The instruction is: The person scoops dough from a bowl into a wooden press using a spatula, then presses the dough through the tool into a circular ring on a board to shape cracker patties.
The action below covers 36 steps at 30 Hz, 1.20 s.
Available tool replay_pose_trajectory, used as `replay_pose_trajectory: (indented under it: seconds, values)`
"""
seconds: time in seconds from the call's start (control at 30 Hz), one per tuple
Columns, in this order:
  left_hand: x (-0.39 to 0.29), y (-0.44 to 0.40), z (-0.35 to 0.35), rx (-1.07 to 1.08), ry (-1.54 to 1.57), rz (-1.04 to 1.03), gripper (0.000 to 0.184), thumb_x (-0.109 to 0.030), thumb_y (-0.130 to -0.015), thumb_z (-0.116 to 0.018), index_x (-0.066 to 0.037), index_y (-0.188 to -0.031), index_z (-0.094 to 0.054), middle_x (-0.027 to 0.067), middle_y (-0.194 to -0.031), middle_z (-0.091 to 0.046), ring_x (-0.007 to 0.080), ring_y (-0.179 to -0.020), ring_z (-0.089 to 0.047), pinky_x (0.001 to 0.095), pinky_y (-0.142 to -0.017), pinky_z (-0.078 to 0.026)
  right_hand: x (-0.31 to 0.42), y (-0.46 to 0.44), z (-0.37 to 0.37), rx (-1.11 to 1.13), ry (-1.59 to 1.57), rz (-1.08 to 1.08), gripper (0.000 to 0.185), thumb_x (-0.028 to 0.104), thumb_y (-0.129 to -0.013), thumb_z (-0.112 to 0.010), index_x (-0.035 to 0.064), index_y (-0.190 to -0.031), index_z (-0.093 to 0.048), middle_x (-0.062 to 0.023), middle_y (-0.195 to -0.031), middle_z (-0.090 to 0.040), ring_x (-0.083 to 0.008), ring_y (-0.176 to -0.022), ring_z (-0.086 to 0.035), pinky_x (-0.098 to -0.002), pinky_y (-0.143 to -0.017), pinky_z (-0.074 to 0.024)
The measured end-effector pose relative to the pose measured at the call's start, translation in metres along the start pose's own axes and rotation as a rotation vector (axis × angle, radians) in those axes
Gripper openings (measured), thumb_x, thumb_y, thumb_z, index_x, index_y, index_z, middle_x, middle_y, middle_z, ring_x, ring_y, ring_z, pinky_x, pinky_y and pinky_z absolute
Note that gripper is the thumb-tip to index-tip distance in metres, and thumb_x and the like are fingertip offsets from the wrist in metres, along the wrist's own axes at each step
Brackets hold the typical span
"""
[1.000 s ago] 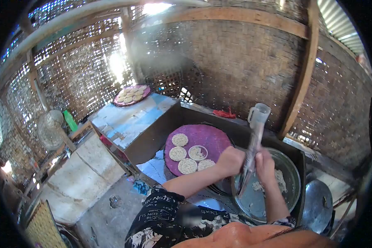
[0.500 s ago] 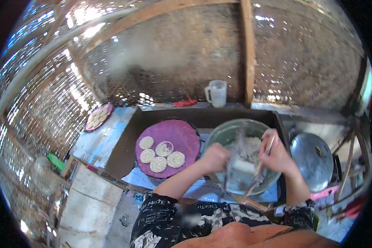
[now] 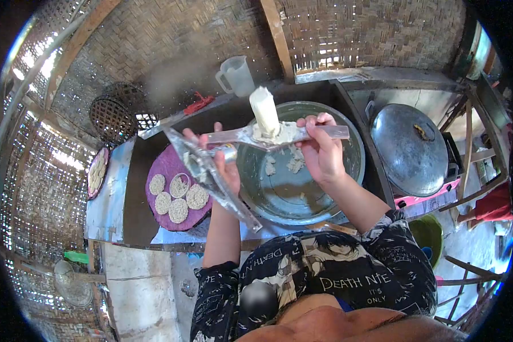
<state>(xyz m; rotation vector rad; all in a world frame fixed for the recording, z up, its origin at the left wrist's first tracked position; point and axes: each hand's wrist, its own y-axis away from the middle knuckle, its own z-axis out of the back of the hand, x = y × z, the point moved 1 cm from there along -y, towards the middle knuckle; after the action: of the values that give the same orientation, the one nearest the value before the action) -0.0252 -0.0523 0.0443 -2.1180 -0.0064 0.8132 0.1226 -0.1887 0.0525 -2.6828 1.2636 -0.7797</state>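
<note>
- Holding two pieces above the basin [image 3: 279, 196]: my right grip [image 3: 324, 151] has the right end of a flat bar [image 3: 239, 135], fingers and thumb folded closely on it.
- My left grip [image 3: 229, 174] is partly curled, with a dough-smeared slab [image 3: 208, 179] tilted across it, over the basin's left rim. I find its fingers close to the bar's left end; whether they press on it I cannot tell.
- Location of the pale dough plug [image 3: 265, 114]: over the basin's far left part, projecting from the middle of the bar, its tip leaning slightly left. Dough is smeared around its foot.
- Handling, as I judge it: the plug is soft, moist and easily dented or snapped at the foot; the bar and slab are stiff, moderately light, and slippery where smeared.
- Recommended hold: the bar by its cleaner ends, the slab by its edges; fingers kept off the plug.
- Surroundings noted: dough scraps [image 3: 295, 159] inside the basin; left of it, a purple mat [image 3: 168, 157] bearing strand-textured discs [image 3: 178, 211] and a clear ring [image 3: 179, 185]; beyond it, a jug [image 3: 236, 76]; right of it, a domed metal lid [image 3: 409, 149].
</note>
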Motion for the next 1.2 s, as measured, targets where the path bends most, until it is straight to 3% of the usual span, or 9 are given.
replay_pose_trajectory:
  seconds: [0.23, 0.27, 0.43, 0.5, 0.57, 0.67, 0.87, 0.97, 1.2]
  values:
    - [-0.025, 0.001, -0.009, 0.098, 0.224, 0.156, 0.039, -0.02, -0.078, -0.066, -0.012, -0.112, -0.049, 0.0069, -0.132, -0.034, 0.0382, -0.123, -0.034, 0.0518, -0.101, -0.03, -0.017, -0.01, 0.014, 0.056, -0.112, -0.296, 0.022, 0.006, -0.08, -0.058, 0.0153, -0.095, -0.046, -0.0015, -0.094, -0.053, -0.0183, -0.099, -0.049, -0.0335, -0.072, -0.0421]
    - [-0.018, 0.004, 0.01, 0.087, -0.026, 0.08, 0.04, -0.033, -0.078, -0.065, -0.016, -0.11, -0.046, 0.0065, -0.12, -0.042, 0.0403, -0.122, -0.034, 0.0521, -0.094, -0.038, -0.019, -0.011, 0.021, 0.068, -0.107, -0.339, 0.024, 0.008, -0.079, -0.06, 0.0148, -0.099, -0.048, -0.0019, -0.096, -0.053, -0.019, -0.101, -0.049, -0.0342, -0.075, -0.0425]
    - [-0.041, 0.015, 0.01, 0.033, -0.17, 0.009, 0.037, -0.029, -0.078, -0.066, -0.011, -0.105, -0.047, 0.005, -0.105, -0.043, 0.0357, -0.114, -0.043, 0.0498, -0.09, -0.041, -0.035, -0.032, 0.132, 0.687, 1.738, -0.256, 0.06, 0.032, -0.069, -0.071, 0.0026, -0.117, -0.049, -0.0171, -0.114, -0.053, -0.0302, -0.11, -0.047, -0.0344, -0.092, -0.0393]
    - [-0.048, 0.018, 0.011, 0.01, -0.268, -0.011, 0.037, -0.026, -0.076, -0.069, -0.01, -0.102, -0.048, 0.0035, -0.103, -0.044, 0.0341, -0.112, -0.045, 0.0476, -0.086, -0.044, -0.034, -0.028, 0.151, 0.797, 2.211, -0.718, 0.047, 0.027, -0.074, -0.064, -0.0017, -0.109, -0.052, -0.0196, -0.109, -0.055, -0.0308, -0.105, -0.052, -0.0376, -0.089, -0.0411]
    - [-0.053, 0.01, 0.004, 0.023, -0.265, -0.05, 0.038, -0.025, -0.074, -0.071, -0.009, -0.1, -0.048, 0.0023, -0.1, -0.044, 0.0306, -0.106, -0.048, 0.0464, -0.084, -0.047, -0.062, -0.031, 0.245, 0.968, 2.415, -0.859, 0.041, 0.021, -0.075, -0.059, -0.0028, -0.108, -0.054, -0.02, -0.104, -0.058, -0.0317, -0.096, -0.057, -0.0389, -0.083, -0.0453]
    - [-0.055, 0.004, -0.001, 0.014, -0.248, -0.139, 0.041, -0.026, -0.072, -0.073, -0.008, -0.099, -0.049, 0.0023, -0.098, -0.043, 0.0251, -0.094, -0.053, 0.0483, -0.085, -0.047, -0.044, -0.044, 0.229, 1.027, 2.479, -0.914, 0.036, 0.013, -0.072, -0.06, -0.0024, -0.104, -0.057, -0.0181, -0.095, -0.061, -0.031, -0.088, -0.061, -0.0387, -0.075, -0.0494]
    - [-0.064, 0.008, 0.011, 0.04, -0.312, -0.099, 0.044, -0.034, -0.072, -0.071, -0.01, -0.102, -0.049, 0.0054, -0.099, -0.046, 0.0206, -0.102, -0.049, 0.0545, -0.093, -0.04, -0.019, -0.062, 0.218, 0.917, 2.509, -0.422, 0.026, 0.007, -0.072, -0.052, -0.0003, -0.096, -0.058, -0.0171, -0.088, -0.063, -0.032, -0.083, -0.061, -0.0403, -0.073, -0.049]
    - [-0.062, 0.008, 0.016, 0.057, -0.307, -0.105, 0.044, -0.034, -0.073, -0.071, -0.011, -0.103, -0.049, 0.0047, -0.098, -0.045, 0.0202, -0.103, -0.048, 0.0542, -0.092, -0.041, -0.008, -0.066, 0.194, 1.017, 2.44, -0.676, 0.026, 0.011, -0.072, -0.054, 0.0055, -0.098, -0.06, -0.0162, -0.093, -0.063, -0.0298, -0.088, -0.061, -0.0401, -0.075, -0.0493]
    - [-0.056, 0.008, 0.021, 0.021, -0.215, -0.116, 0.041, -0.025, -0.071, -0.073, -0.01, -0.103, -0.053, -0.0006, -0.098, -0.05, 0.0165, -0.099, -0.044, 0.0572, -0.086, -0.045, 0.007, -0.076, 0.162, 1.133, 2.376, -0.8, 0.021, 0.012, -0.071, -0.054, 0.0055, -0.089, -0.064, -0.0181, -0.087, -0.063, -0.0322, -0.085, -0.061, -0.0405, -0.074, -0.048]
